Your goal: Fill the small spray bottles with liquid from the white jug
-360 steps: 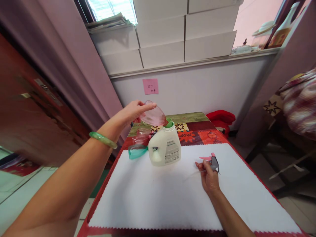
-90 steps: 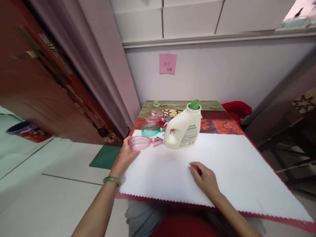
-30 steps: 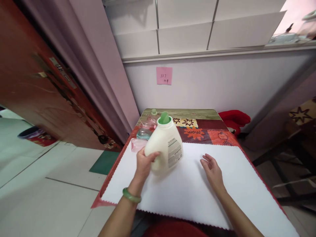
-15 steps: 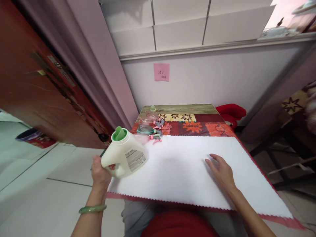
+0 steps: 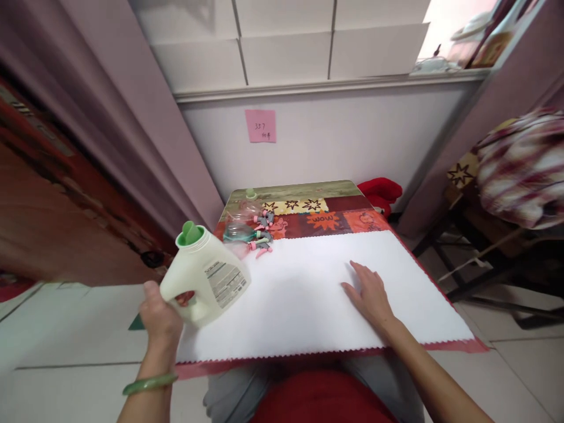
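The left hand (image 5: pixel 161 314) is grasping the handle of the white jug (image 5: pixel 205 276), which is leaning out just to the right of that grip; whether its base is touching the white mat (image 5: pixel 299 299) is hard to tell. Well to the right of the grip, the right hand (image 5: pixel 370 294) is holding nothing, its fingers lying loosely curved over the mat. Beyond the grip, the spray bottles (image 5: pixel 238 226) are lying on their sides with sprayer heads (image 5: pixel 263 220) seemingly fitted, so that part is looking done. Above the grip, the jug's mouth is showing a green spout (image 5: pixel 190 233) without an outer cap, so it is looking unclosed
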### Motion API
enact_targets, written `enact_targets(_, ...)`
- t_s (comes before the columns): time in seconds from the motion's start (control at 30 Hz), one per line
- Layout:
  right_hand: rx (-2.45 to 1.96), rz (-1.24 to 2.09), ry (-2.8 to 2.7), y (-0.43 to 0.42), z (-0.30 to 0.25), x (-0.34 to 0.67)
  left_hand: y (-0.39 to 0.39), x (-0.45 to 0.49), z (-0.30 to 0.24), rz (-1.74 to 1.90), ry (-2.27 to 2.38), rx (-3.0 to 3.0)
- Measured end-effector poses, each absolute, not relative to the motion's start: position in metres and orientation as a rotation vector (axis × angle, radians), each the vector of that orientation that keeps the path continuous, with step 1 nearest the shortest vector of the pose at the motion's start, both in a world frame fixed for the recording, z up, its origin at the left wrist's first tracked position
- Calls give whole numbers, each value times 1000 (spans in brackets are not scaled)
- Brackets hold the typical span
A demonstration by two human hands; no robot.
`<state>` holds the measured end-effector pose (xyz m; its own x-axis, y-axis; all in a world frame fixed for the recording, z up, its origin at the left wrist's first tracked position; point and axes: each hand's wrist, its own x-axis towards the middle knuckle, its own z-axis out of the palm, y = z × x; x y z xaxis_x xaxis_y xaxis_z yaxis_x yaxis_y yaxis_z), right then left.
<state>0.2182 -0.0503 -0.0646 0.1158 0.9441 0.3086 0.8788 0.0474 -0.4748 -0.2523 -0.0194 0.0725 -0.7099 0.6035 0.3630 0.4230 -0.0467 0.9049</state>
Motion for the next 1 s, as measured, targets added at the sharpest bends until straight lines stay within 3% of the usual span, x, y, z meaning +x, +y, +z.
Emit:
enact_targets(0.13,-1873,167,-1812,-32,-49,189,-38,-217,68,2134,2201,1397)
enact_targets(0.17,-1858,189,-1850,-26,-45,180,-42,-200,63,2184,2113,1737)
enact_targets(0.2,-1834,216,-1896,-19,-42,172,-44,-180,57,2067,1899,2135)
enact_targets(0.3,-1785,273,-2027,1,-36,154,-41,-122,31,1165,1302,2695)
enact_targets(0.4,-1849,272,-2056,18,-36,165,-27,-90,-3,739,1403,2650)
enact_targets(0.63,-2263,231,-1811,44,-60,284,-16,-88,-53,331,1766,2575)
enact_targets(1.0,-2237,122,-1823,44,-79,306,-19,-85,-51,304,1798,2590)
